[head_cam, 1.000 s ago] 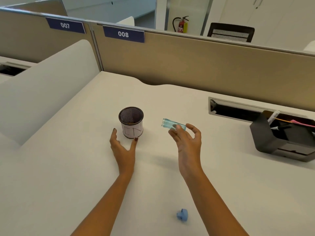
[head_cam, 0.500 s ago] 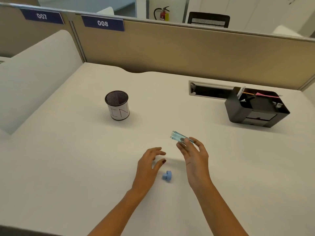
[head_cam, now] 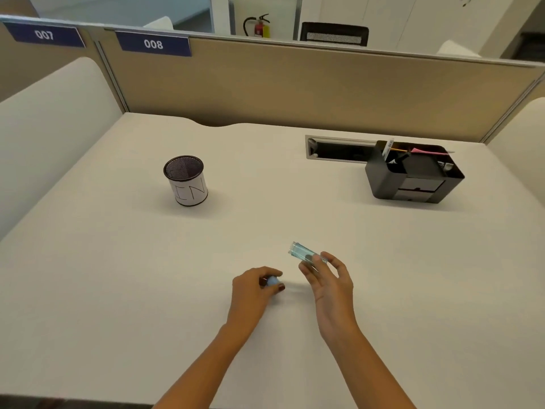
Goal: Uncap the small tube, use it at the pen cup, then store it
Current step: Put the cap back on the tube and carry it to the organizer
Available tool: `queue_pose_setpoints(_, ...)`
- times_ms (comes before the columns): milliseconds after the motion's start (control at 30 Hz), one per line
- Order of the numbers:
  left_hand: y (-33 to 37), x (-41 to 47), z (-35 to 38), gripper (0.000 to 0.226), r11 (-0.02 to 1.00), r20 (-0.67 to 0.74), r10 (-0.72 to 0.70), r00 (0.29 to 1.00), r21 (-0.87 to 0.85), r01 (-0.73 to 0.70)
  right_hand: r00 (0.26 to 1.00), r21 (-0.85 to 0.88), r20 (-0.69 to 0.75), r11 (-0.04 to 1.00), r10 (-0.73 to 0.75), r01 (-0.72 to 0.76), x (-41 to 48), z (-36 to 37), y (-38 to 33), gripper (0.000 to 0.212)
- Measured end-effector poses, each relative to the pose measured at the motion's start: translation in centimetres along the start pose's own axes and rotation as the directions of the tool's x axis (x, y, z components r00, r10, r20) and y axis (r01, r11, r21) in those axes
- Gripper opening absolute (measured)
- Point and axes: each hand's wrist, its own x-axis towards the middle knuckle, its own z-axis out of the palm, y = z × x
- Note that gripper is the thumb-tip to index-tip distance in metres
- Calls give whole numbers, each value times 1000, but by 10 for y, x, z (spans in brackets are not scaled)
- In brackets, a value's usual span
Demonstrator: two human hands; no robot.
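Observation:
A small clear blue-tinted tube (head_cam: pixel 303 253) is pinched between the thumb and fingers of my right hand (head_cam: pixel 328 280), its open end tilted up and to the left above the desk. Just to the left, my left hand (head_cam: pixel 253 287) has its fingers closed around the little blue cap (head_cam: pixel 272 281) at the desk surface. The mesh pen cup (head_cam: pixel 185 180), wrapped in white paper with "IN" written on it, stands upright far off at the upper left, apart from both hands.
A black desk organiser (head_cam: pixel 413 178) with pens and a pink item sits at the back right, by a cable slot (head_cam: pixel 336 149) in the white desk (head_cam: pixel 118 290). Beige partition panels close off the back; padded white dividers flank both sides.
Both hands drew back from the pen cup toward me. My left hand went from open beside the cup to closing on the blue cap. The tube stayed in my right hand.

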Motion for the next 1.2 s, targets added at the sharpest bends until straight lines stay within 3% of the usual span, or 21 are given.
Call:
queue_pose_setpoints(67, 7, 2, -4, 16, 948, 2, -178, 984, -269, 172, 999, -48, 5, 998, -37, 37, -4, 0, 2, 26)
queue_pose_setpoints(100, 11, 5, -6, 17, 852, 50, -271, 961, -452, 264, 998, -77, 8, 995, -63, 63, -6, 1, 3, 23)
queue_pose_setpoints(200, 23, 10, -12, 20, 372, 231, -377, 897, -849, 375, 988, -171, 12, 973, -153, 153, -11, 1, 6, 18)
queue_pose_setpoints(233, 26, 11, -14, 18, 249, 265, -384, 884, -892, 376, 983, -205, 26, 961, -182, 184, -13, 1, 7, 18)
queue_pose_setpoints(300, 32, 11, -16, 15, 96, 319, -393, 863, -919, 383, 971, -283, 73, 929, -228, 240, -16, 1, 9, 20)
queue_pose_setpoints(433, 46, 8, -19, 21, -49, 382, -374, 845, -918, 394, 946, -390, 128, 862, -298, 324, -20, 2, 13, 22)
queue_pose_setpoints(900, 65, 10, -21, 20, -132, 405, -345, 847, -914, 384, 848, -419, 248, 738, -468, 529, -17, 4, 3, 23)
queue_pose_setpoints(1067, 71, 8, -18, 37, -54, 390, -319, 864, -917, 394, 811, -445, 291, 679, -507, 584, -16, 4, -2, 25)
queue_pose_setpoints(1200, 71, 7, -14, 37, 3, 385, -295, 875, -915, 404, 783, -473, 331, 626, -526, 620, -16, 5, -4, 24)
